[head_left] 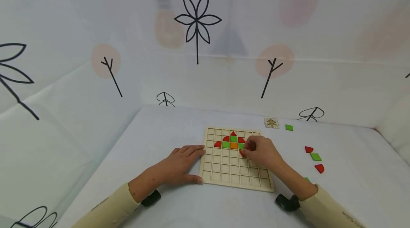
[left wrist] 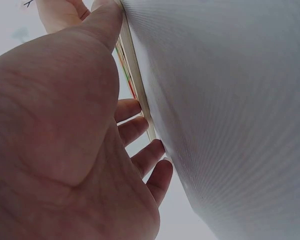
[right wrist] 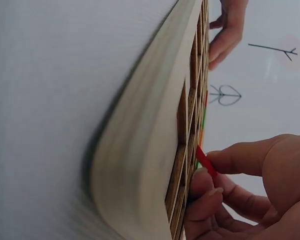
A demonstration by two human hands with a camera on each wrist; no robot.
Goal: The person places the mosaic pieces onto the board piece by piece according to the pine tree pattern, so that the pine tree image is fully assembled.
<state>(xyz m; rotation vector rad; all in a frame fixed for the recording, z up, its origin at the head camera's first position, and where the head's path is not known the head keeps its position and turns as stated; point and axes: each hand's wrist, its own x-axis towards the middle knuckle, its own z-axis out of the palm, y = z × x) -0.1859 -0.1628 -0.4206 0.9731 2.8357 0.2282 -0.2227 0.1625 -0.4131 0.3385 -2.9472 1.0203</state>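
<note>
A square wooden grid board [head_left: 224,167] lies on the white table. Set in its upper cells are a red triangle [head_left: 233,133], green squares [head_left: 225,144], an orange square [head_left: 234,146] and red rounded tiles [head_left: 217,144]. My right hand [head_left: 263,150] pinches a red rounded tile [right wrist: 206,161] between thumb and fingers; this tile is tilted, its lower edge at the grid just below the green square on the right. Along the board's left edge rests my left hand [head_left: 180,165], fingers extended, fingertips and thumb touching the rim.
Behind the board's right corner lies a small tree-pattern card [head_left: 271,123] beside a green tile [head_left: 289,127]. Farther right are a red tile [head_left: 309,149], a green tile [head_left: 315,157] and another red tile [head_left: 319,168]. The right forearm partly covers one more green tile [head_left: 307,179].
</note>
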